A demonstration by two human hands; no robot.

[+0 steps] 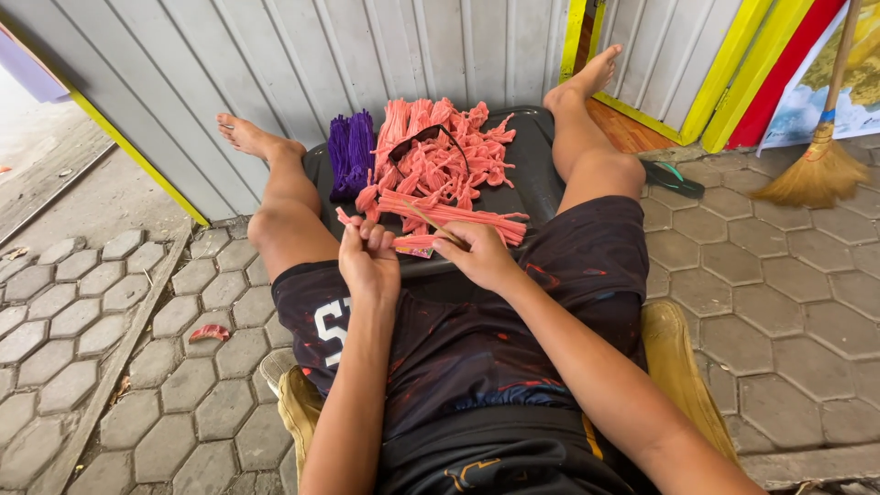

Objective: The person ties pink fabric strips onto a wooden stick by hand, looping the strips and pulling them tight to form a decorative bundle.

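Left hand (368,258) pinches the ends of a few pink strands (362,223). Right hand (483,257) is closed on a thin stick (429,223) beside a bundle of pink strips (458,220) lying across the dark tray (536,183). Judgement: keep strand ends aligned and the pinch firm, working over the tray. Purple bundle (351,154) lies at the far left.

My one camera sits on the person's head, looking down and forward, close over the lap, toward the grey wall (275,55).
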